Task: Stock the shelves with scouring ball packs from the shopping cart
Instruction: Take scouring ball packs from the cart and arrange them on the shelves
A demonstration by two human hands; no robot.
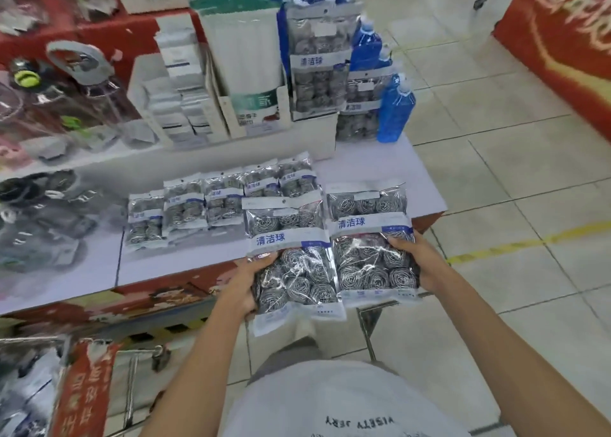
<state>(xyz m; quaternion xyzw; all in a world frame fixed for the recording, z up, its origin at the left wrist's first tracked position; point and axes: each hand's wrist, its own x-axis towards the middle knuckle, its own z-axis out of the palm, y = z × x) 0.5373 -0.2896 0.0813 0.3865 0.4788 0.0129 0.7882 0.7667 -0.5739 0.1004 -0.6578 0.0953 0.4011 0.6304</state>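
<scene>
I hold two large clear packs of steel scouring balls side by side over the front edge of the low white shelf [185, 261]. My left hand [243, 283] grips the bottom left of the left pack [291, 258]. My right hand [418, 259] grips the lower right of the right pack [372, 241]. A row of several smaller scouring ball packs [211, 202] lies on the shelf behind them. More large packs [317, 63] stand stacked at the back. The shopping cart [76, 390] is at the lower left, with packs inside.
Blue refill pouches [395, 112] stand beside the stacked packs. White boxes [246, 60] and bottles fill the upper tier to the left. A red display stand [568, 43] is at the far right across the tiled floor, which has a yellow line.
</scene>
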